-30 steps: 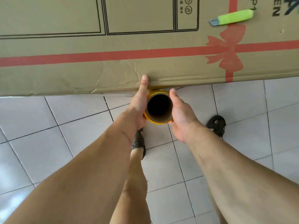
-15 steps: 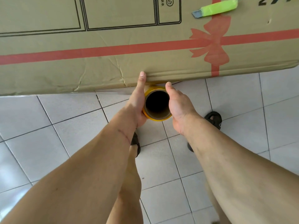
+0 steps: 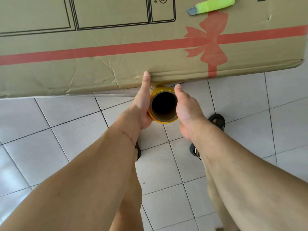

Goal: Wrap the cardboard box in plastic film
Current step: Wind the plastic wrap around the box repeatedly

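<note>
- The box (image 3: 116, 52) fills the far side of the view, its near long edge standing over the tiled floor (image 3: 50, 124); creases mark the cardboard just left of the hands.
- A thin clear strip of film (image 3: 115, 95) runs along that edge from the left towards the roll, seemingly drawn taut so it lies flat on the box.
- The roll (image 3: 164, 106), yellow with a hollow core, stands upright just beside the box edge, seen end-on; held close, probably so the film feeds straight onto the side.
- The left hand (image 3: 144, 104) curls round the roll's left side, its thumb stretched forward and touching the box edge, likely as a guide.
- The right hand (image 3: 185, 108) cups the roll's right side; its fingers are hidden behind the roll.
- A green cutter (image 3: 212, 5) lies on the box top, far right, within reach for cutting the film.
- Two sandalled feet stand on the floor below the hands.
</note>
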The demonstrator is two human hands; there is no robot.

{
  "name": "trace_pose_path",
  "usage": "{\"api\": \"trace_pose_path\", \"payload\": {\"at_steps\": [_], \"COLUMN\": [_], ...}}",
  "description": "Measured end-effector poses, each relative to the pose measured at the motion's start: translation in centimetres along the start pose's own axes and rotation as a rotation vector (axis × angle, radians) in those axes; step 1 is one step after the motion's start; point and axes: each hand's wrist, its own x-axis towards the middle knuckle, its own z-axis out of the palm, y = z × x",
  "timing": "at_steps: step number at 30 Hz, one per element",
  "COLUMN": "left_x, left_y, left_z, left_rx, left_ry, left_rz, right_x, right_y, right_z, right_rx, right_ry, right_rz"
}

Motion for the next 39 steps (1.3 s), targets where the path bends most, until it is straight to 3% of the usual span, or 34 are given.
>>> {"api": "trace_pose_path", "payload": {"at_steps": [3,7,10,16,21,24,28,34,39], "left_x": [-0.5,0.8,0.6,-0.2,0.4,0.7,0.4,1.1,1.6], "left_y": [0.1,-0.3,-0.3,-1.3,-0.8,-0.3,-0.5,-1.1,-2.3], "left_z": [1.1,2.0,2.5,4.2,6.8,6.7,7.2,10.2,11.7], "left_rx": [0.02,0.003,-0.02,0.037,0.054,0.021,-0.015,-0.015,-0.129], "left_ry": [-0.009,0.175,0.112,-0.011,0.233,0.133,0.002,0.202,0.073], "left_rz": [-0.029,0.064,0.069,-0.016,0.087,0.052,-0.073,0.02,0.033], "right_x": [0.6,0.3,0.4,1.3,1.6,1.7,2.0,2.7,3.2], "right_y": [-0.2,0.1,0.4,-1.0,-1.0,-0.9,-1.2,-0.8,-1.6], "right_z": [-1.2,-1.3,-1.3,-3.8,-5.4,-5.7,-7.0,-9.9,-11.4], "right_rx": [-0.055,0.043,0.113,-0.112,-0.029,-0.019,-0.233,-0.124,-0.183], "right_ry": [0.049,-0.001,-0.043,0.053,-0.019,-0.052,-0.022,-0.086,-0.085], "right_rz": [-0.068,0.04,0.062,-0.082,0.024,-0.007,-0.129,0.007,-0.061]}}
